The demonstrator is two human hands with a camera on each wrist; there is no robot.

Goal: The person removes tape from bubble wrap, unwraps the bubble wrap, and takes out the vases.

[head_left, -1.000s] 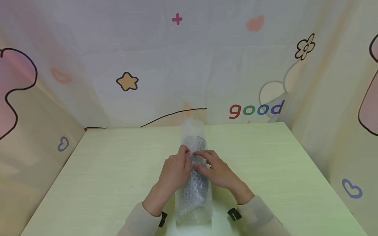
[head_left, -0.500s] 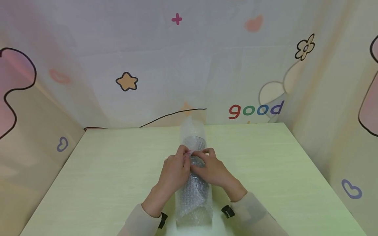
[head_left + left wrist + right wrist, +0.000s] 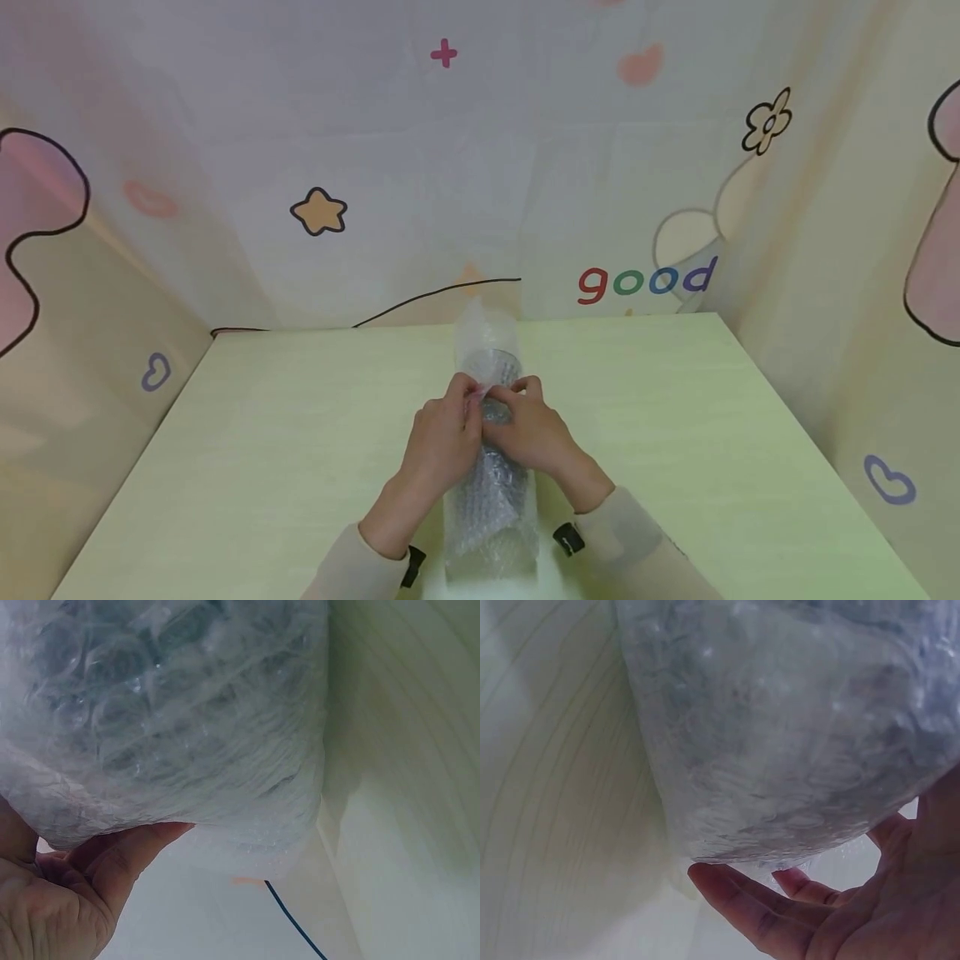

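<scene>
A dark cylindrical object in bubble wrap [image 3: 491, 500] lies lengthwise on the table, its far end near the table's back edge. My left hand [image 3: 444, 437] pinches the wrap on top of the bundle, thumb against curled fingers. Across from it, my right hand [image 3: 534, 429] has bent fingers and thumb on the same spot, gripping the wrap. The left wrist view shows the left hand [image 3: 82, 889] under the edge of the bubble wrap [image 3: 172, 720]. In the right wrist view the right hand's fingers [image 3: 757, 911] touch the wrap [image 3: 780, 735].
The pale green table [image 3: 300, 417] extends on both sides of the bundle. Behind it hangs a printed curtain [image 3: 390, 167] with a star, a flower and the word "good"; more curtain stands at left and right. A black strap [image 3: 568, 539] is at the right sleeve.
My right hand has moved left, closer to the left hand, and its fingers have closed onto the wrap. The left hand stays almost in place. The head view has shifted slightly.
</scene>
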